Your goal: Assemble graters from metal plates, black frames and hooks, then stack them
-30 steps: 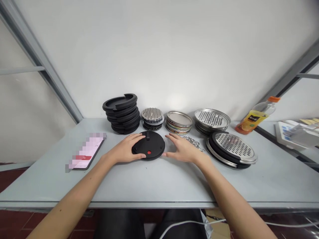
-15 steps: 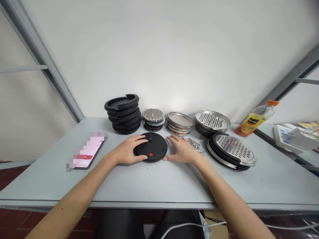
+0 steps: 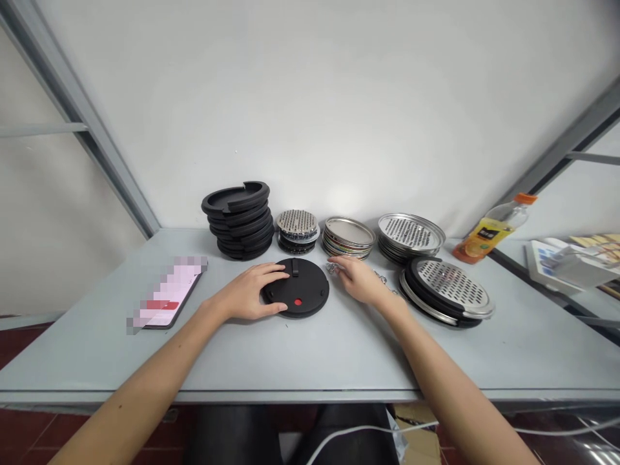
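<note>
A black round disc point(image 3: 310, 287) with a red dot and a small raised tab lies flat on the table in front of me. My left hand point(image 3: 252, 290) grips its left side, thumb at the front and fingers reaching over the top. My right hand point(image 3: 358, 278) is off the disc, to its right, over a scatter of small shiny metal pieces point(image 3: 332, 267). Its index finger stretches out while the other fingertips and the thumb are mostly hidden; I see nothing held in it.
Along the wall stand stacked black rings point(image 3: 239, 223), small perforated discs point(image 3: 298, 223), thin metal-rimmed discs point(image 3: 349, 232) and grater plates point(image 3: 411, 234). A grater in a black holder point(image 3: 450, 290) lies right, near a juice bottle point(image 3: 494, 229). A phone point(image 3: 169, 294) lies left.
My right hand has let go of the disc's right edge and moved onto the metal pieces. The disc has shifted slightly right in view, with my left hand still on it.
</note>
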Available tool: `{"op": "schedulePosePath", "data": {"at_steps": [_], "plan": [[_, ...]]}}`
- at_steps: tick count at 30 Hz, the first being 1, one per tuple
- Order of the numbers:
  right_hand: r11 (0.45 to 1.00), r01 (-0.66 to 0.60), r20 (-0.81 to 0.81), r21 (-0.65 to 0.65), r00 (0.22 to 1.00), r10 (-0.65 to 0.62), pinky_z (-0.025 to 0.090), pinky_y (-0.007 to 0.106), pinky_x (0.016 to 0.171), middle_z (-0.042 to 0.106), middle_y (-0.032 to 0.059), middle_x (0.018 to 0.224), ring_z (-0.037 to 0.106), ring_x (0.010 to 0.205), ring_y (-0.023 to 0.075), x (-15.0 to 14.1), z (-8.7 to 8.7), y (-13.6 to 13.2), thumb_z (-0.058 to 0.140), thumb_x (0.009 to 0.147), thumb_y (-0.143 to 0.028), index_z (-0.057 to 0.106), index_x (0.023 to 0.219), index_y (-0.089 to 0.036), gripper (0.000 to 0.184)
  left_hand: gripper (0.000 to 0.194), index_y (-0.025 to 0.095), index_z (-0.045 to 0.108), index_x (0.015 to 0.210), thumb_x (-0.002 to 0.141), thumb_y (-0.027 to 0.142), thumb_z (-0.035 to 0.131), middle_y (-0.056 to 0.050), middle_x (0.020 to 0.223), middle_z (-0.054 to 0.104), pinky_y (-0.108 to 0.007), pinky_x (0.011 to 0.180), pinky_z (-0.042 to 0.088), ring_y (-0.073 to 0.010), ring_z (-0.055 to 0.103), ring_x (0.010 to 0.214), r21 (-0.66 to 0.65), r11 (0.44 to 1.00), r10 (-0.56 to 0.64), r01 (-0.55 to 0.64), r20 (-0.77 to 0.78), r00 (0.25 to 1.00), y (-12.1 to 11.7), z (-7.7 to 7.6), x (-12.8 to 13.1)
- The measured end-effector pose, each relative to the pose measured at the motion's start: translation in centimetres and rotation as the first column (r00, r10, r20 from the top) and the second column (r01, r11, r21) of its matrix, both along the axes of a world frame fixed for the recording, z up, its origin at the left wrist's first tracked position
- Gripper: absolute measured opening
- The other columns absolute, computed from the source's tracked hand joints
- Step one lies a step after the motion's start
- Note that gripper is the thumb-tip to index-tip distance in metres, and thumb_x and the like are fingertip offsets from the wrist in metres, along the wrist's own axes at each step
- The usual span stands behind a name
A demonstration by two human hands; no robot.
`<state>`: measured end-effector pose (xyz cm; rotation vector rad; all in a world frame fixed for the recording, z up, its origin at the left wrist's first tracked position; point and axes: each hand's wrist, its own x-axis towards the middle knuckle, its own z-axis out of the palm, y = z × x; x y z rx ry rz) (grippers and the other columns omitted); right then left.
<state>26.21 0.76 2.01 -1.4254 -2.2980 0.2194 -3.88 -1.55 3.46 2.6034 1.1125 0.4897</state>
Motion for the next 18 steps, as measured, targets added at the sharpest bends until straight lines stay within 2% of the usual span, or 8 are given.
{"op": "schedulePosePath", "data": {"at_steps": [3,9,18], "plan": [[1.000,0.014,0.061,0.019,0.998,-0.015,0.044,0.036,0.098,0.065,0.0111,0.119,0.058,0.112,0.0250,-0.05,-0.67,0.36,0.043,0.089,-0.017,0.062,0.120,-0.016,0.037,0.062,0.024,0.054,0.131,0.078,0.056,0.062,-0.008,0.143,0.047,-0.046,0.110,0.036,-0.0301,0.044,0.131,0.005,1.000,0.004,-0.004,0.006,1.000,-0.05,0.14,0.06],[0.996,0.081,0.111,0.029,0.990,-0.083,0.045,0.033,0.091,0.067,0.0102,0.108,0.060,0.104,0.0244,-0.25,-0.74,0.28,0.050,0.089,-0.027,0.067,0.111,-0.019,0.029,0.060,0.023,0.055,0.130,0.080,0.056,0.060,-0.008,0.141,0.049,-0.045,0.109,0.037,-0.0297,0.046,0.129,0.013,1.000,0.004,-0.004,0.015,1.000,-0.05,0.29,0.07],[0.991,0.128,0.099,0.040,0.986,-0.131,0.044,0.031,0.084,0.067,0.0091,0.100,0.058,0.099,0.0238,-0.49,-0.74,0.22,0.054,0.086,-0.027,0.070,0.093,-0.020,0.019,0.058,0.023,0.056,0.129,0.080,0.051,0.062,-0.009,0.141,0.049,-0.047,0.109,0.037,-0.0299,0.045,0.129,0.041,0.999,-0.017,0.017,0.012,1.000,-0.05,0.06,0.00]]}}
